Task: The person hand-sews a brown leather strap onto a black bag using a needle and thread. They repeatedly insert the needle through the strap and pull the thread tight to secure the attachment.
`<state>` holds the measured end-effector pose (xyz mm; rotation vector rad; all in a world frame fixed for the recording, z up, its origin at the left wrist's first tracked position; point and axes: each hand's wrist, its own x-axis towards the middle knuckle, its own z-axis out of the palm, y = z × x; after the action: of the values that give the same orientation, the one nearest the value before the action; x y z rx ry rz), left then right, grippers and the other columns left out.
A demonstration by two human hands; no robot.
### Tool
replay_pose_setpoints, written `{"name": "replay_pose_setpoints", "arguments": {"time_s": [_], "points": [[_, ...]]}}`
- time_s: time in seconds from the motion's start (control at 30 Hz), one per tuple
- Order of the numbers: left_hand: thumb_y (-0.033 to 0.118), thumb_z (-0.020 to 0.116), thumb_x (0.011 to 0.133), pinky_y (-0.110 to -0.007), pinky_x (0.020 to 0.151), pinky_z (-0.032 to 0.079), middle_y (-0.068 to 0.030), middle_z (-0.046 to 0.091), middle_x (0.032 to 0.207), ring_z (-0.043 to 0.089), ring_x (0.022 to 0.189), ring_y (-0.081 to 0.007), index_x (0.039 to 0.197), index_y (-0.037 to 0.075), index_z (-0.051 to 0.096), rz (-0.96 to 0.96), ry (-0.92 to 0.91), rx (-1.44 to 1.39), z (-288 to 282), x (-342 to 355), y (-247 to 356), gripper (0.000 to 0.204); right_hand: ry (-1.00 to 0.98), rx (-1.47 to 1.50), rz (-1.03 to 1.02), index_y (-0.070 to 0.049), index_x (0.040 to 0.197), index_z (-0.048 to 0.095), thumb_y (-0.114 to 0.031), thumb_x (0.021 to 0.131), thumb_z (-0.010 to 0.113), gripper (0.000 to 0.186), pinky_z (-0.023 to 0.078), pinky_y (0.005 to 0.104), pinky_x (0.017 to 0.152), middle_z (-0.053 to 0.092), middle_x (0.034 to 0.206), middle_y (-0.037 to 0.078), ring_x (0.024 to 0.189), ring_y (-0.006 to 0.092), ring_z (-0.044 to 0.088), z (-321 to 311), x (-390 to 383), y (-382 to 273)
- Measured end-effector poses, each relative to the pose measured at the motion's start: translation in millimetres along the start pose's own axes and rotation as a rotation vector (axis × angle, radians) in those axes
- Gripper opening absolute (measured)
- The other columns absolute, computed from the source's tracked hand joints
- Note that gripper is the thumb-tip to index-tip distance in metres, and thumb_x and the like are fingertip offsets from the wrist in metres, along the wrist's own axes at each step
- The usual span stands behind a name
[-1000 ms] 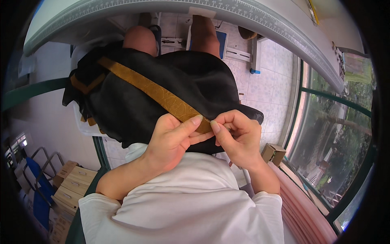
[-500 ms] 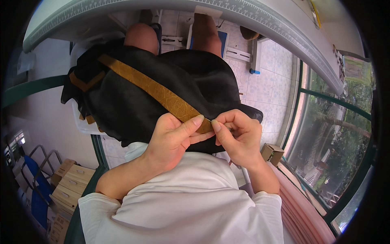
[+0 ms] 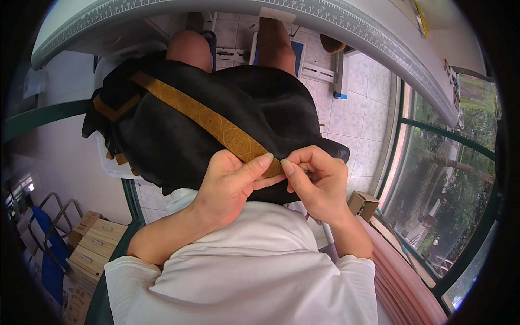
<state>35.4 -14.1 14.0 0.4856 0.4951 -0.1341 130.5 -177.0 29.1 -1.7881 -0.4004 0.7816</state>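
Observation:
A black garment (image 3: 168, 130) with a shiny surface is spread over my lap. Along it runs a golden-brown patterned trim band (image 3: 208, 116), slanting from the upper left down to my hands. My left hand (image 3: 230, 181) grips the band's lower end, thumb on top and fingers underneath. Close beside it, my right hand (image 3: 319, 179) pinches at the edge of the same band, thumb against forefinger. Whether a needle or thread sits in that pinch is too small to make out. A second golden-brown trim piece (image 3: 116, 110) shows at the garment's far left.
A grey table edge with a printed ruler scale (image 3: 260, 13) curves across the top, beyond my knees. To the right are a window (image 3: 439, 179), a small cardboard box (image 3: 363, 205) and pink fabric (image 3: 395, 265). Wooden drawers (image 3: 95, 244) stand at lower left.

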Motion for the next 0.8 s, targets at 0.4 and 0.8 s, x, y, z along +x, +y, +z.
{"name": "replay_pose_setpoints", "arguments": {"time_s": [0.4, 0.8], "points": [[0.007, 0.056, 0.102, -0.040, 0.098, 0.055, -0.0152, 0.072, 0.108, 0.070, 0.100, -0.0211, 0.106, -0.011, 0.068, 0.024, -0.003, 0.072, -2.5, -0.1, -2.2, 0.022, 0.018, 0.007, -0.026, 0.001, 0.098, 0.059, -0.005, 0.096, 0.066, 0.009, 0.047, 0.0217, 0.051, 0.065, 0.068, 0.004, 0.059, 0.0066, 0.062, 6.0, -1.9, -2.4], [0.005, 0.060, 0.100, -0.032, 0.088, 0.059, -0.0117, 0.073, 0.101, 0.068, 0.092, -0.0124, 0.107, -0.010, 0.070, 0.146, 0.107, 0.299, 5.3, 4.6, -5.9, 0.019, 0.078, -0.479, -0.592, -0.001, 0.097, 0.059, -0.004, 0.091, 0.068, 0.011, 0.051, 0.0298, 0.057, 0.066, 0.083, 0.010, 0.063, 0.0211, 0.064, -8.7, 7.8, -32.4]]}}
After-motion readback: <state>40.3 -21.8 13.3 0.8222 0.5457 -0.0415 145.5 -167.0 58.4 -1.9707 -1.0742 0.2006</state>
